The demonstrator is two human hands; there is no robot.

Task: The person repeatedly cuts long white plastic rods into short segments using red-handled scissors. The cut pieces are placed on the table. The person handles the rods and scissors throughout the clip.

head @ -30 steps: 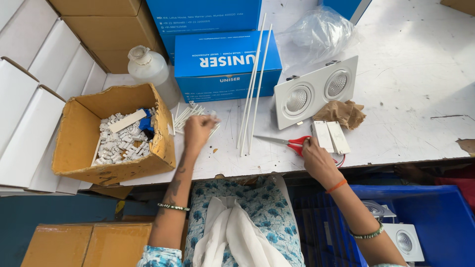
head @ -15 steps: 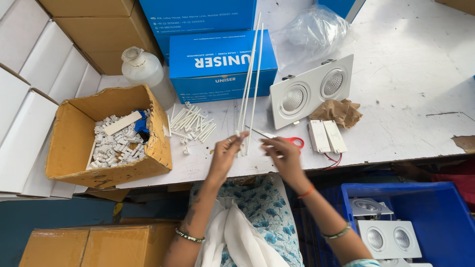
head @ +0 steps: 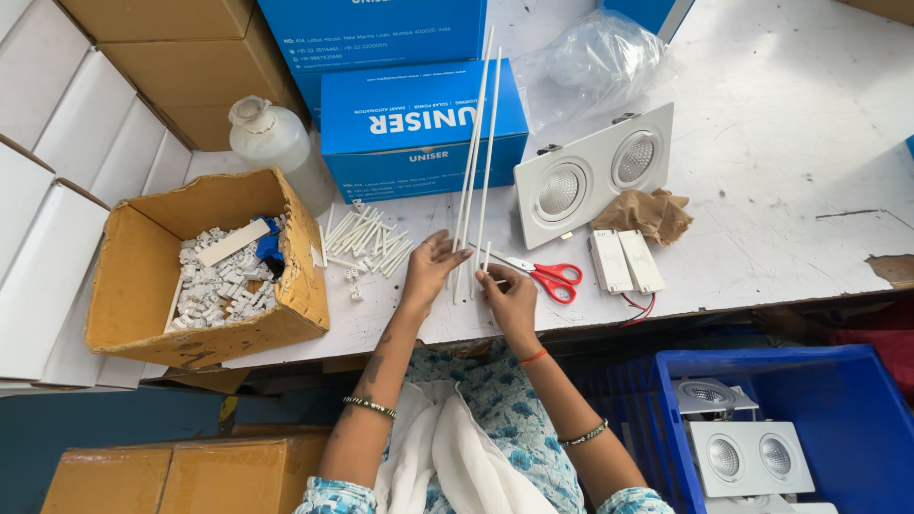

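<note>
Right now both hands meet at the near ends of the long white tubes, which run straight away from her across the table. Her left hand pinches one tube loosely, fingers half curled; her right hand seems closed on a tube end too, though I can't see the grip clearly. Red-handled scissors lie just right of her right hand, blades pointing at it. A sideways pull could nick a finger, or swing the far ends against the blue box.
</note>
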